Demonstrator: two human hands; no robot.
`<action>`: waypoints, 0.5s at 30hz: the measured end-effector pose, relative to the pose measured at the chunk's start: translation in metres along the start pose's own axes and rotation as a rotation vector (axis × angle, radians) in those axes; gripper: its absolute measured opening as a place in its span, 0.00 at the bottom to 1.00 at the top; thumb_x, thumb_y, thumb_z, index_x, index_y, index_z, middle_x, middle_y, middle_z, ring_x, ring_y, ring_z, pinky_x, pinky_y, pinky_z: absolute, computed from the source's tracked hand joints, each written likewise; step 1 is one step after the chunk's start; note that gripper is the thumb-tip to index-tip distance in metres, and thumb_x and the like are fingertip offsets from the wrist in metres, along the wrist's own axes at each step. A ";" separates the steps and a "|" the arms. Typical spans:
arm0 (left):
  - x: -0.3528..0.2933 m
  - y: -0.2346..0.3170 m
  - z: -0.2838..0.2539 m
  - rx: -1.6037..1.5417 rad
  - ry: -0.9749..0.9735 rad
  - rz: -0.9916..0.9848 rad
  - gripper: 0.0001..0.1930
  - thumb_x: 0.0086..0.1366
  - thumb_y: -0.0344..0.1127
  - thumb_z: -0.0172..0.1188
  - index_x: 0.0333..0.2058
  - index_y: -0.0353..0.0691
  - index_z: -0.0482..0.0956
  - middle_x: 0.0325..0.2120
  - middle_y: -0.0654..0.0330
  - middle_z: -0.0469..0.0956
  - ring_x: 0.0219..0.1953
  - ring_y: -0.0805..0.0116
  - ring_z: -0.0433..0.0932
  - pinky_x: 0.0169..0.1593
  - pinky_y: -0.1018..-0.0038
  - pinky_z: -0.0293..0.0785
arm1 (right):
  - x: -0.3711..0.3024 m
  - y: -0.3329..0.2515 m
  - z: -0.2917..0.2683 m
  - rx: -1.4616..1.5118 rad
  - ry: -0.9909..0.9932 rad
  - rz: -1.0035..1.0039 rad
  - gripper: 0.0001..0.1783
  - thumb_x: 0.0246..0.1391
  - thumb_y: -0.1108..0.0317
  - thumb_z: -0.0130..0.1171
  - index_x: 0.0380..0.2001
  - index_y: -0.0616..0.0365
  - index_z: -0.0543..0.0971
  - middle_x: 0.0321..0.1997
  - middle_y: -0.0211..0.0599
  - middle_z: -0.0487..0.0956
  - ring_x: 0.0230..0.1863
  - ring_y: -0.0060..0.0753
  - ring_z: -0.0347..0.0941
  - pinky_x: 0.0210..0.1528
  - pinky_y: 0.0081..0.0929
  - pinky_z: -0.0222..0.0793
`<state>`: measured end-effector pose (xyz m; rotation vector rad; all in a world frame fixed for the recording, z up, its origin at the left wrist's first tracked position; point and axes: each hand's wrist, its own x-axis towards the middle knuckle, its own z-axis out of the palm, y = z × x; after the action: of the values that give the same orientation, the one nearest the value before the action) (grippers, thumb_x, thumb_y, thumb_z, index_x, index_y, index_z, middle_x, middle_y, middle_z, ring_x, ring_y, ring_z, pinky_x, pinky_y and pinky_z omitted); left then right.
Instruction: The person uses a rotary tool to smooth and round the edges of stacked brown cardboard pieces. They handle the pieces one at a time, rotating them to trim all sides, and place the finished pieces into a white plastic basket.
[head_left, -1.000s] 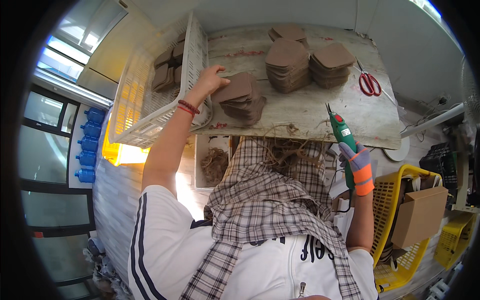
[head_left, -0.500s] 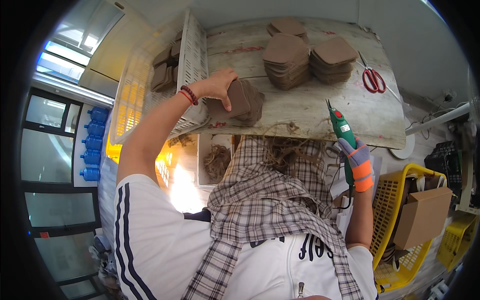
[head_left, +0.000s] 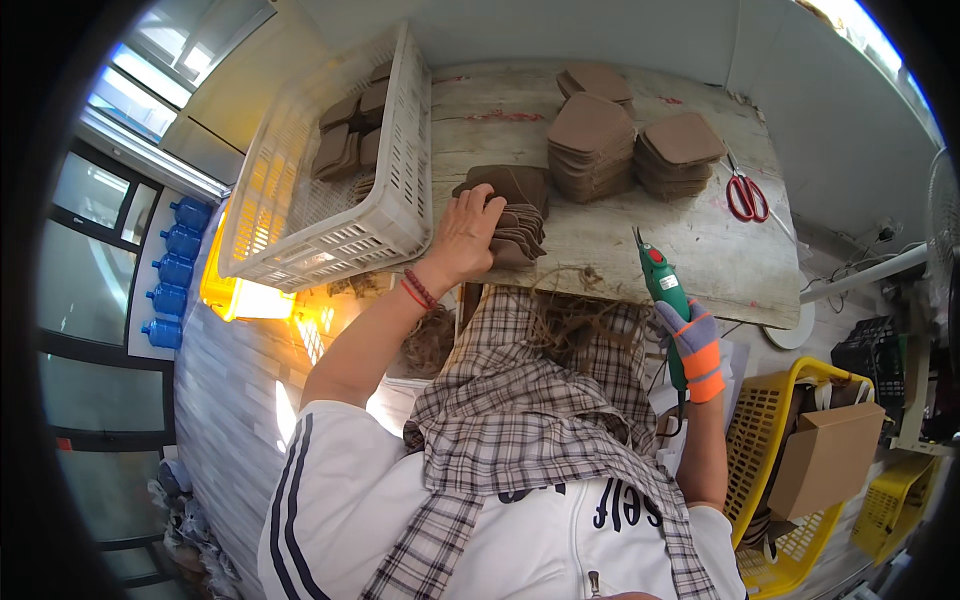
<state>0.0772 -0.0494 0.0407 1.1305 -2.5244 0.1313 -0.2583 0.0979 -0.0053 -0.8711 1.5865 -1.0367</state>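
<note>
So the green power tool (head_left: 664, 280) is gripped by the closed fingers of the gloved right hand (head_left: 690, 335), pointed tip aimed away from them, probably so the glove's kept clear of the sharp end. The left hand (head_left: 463, 238) is laid against a messy stack of brown pieces (head_left: 520, 228) just right of its fingers, maybe so the fanned layers are steadied. Fair warning: whether anything's pinched there can't be told, fingertips are too hard to make out. Neater stacks (head_left: 590, 150) are parked on the surface (head_left: 600, 245) beyond the left fingers, likely for elbow room. A white crate (head_left: 405, 165) is set left of those fingers, and red-handled scissors (head_left: 746, 198) are left beyond the right ones.
</note>
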 end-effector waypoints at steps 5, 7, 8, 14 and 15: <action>0.000 -0.005 0.006 -0.071 0.032 0.081 0.31 0.39 0.23 0.57 0.48 0.35 0.64 0.45 0.49 0.65 0.49 0.50 0.63 0.51 0.60 0.60 | -0.002 0.004 0.013 0.033 0.001 -0.003 0.24 0.47 0.56 0.66 0.40 0.62 0.72 0.20 0.29 0.73 0.16 0.19 0.68 0.18 0.18 0.64; -0.002 -0.009 0.008 -0.157 -0.044 0.010 0.34 0.38 0.26 0.61 0.50 0.36 0.63 0.44 0.50 0.65 0.49 0.50 0.63 0.51 0.60 0.60 | -0.006 0.001 0.021 0.019 -0.005 -0.014 0.24 0.47 0.56 0.66 0.41 0.62 0.73 0.20 0.29 0.73 0.16 0.18 0.68 0.18 0.17 0.64; -0.001 -0.009 0.008 -0.141 -0.110 -0.052 0.38 0.37 0.29 0.65 0.51 0.36 0.62 0.44 0.51 0.65 0.49 0.50 0.63 0.51 0.60 0.59 | -0.008 -0.001 0.026 0.013 -0.006 -0.018 0.24 0.47 0.56 0.67 0.41 0.61 0.73 0.20 0.29 0.73 0.16 0.18 0.67 0.18 0.17 0.64; 0.004 0.017 0.011 -0.042 -0.019 -0.151 0.38 0.34 0.31 0.69 0.49 0.38 0.63 0.38 0.53 0.65 0.43 0.53 0.64 0.45 0.63 0.60 | -0.004 -0.005 0.067 -0.092 0.029 -0.059 0.23 0.45 0.55 0.68 0.36 0.64 0.75 0.21 0.27 0.74 0.18 0.15 0.66 0.21 0.17 0.62; 0.006 0.020 0.008 -0.016 0.005 -0.151 0.38 0.34 0.32 0.69 0.48 0.38 0.63 0.37 0.54 0.65 0.43 0.53 0.64 0.45 0.64 0.60 | -0.002 -0.006 0.073 -0.104 0.035 -0.061 0.23 0.45 0.55 0.68 0.36 0.64 0.75 0.21 0.27 0.75 0.18 0.14 0.66 0.21 0.17 0.62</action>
<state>0.0559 -0.0421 0.0368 1.3075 -2.4204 0.0740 -0.1862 0.0826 -0.0080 -0.9813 1.6643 -1.0249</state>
